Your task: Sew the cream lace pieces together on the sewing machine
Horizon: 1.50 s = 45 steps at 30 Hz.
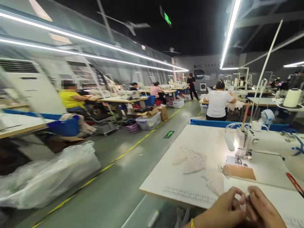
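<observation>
My left hand (224, 207) and my right hand (263, 205) meet at the front edge of a white sewing table (166, 174), both with bent, pinched fingers. Whatever is between the fingertips is too small or hidden to make out. Beyond them, a sewing machine (261, 142) stands with its lamp lit over the needle area. A brown flat piece (239, 172) lies in front of the needle plate. Left of it rest a pale lace piece (193, 161) and another sheer piece (215, 182). Ruler markings (187, 193) run along the front edge.
A red-handled tool (294, 183) lies at the right. A thread cone (292, 97) stands behind the machine. Left of my table runs an aisle (123, 171) with a yellow line. A large plastic bag (52, 174) sits beside it. Several people work at other tables, one in white (219, 103) ahead.
</observation>
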Motion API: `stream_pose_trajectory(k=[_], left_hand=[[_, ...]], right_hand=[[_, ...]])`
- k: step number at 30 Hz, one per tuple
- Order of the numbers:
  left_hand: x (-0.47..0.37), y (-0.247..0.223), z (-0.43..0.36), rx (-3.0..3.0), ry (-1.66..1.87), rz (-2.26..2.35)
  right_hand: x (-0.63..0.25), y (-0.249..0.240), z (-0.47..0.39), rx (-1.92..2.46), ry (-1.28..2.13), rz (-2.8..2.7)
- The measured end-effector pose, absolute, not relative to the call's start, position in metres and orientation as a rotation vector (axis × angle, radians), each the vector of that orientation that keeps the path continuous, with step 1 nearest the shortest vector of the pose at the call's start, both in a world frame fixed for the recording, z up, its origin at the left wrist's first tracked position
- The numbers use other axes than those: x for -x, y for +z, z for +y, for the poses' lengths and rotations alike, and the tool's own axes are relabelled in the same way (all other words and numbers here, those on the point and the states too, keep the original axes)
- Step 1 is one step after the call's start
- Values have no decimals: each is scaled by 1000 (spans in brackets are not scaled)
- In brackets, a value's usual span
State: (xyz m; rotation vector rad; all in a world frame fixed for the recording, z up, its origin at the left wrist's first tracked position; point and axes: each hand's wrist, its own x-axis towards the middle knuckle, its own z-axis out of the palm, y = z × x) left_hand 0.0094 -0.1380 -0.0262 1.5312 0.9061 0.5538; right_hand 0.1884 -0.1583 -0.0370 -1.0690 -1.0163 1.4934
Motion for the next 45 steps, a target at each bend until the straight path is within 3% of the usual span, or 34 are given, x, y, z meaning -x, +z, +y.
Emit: stream_pose_trajectory(k=[6, 17, 26, 32, 45], left_hand=[[-5, -4, -145, -1476, 804, 1004], [-21, -3, -150, -1349, 985, 812], [-26, -13, -150, -1121, 1077, 734], [-25, -14, -145, -905, 1070, 834], [-24, -4, -153, -656, 885, 732]], right_hand=[[-198, 7, -153, 802, 1585, -763], [-193, -19, -165, 1195, 1223, -1449], [-192, -24, -163, 1192, 1091, -1546], [-199, -22, -166, 1208, 1044, -1586], [-221, 6, -149, 1204, 566, -1854]])
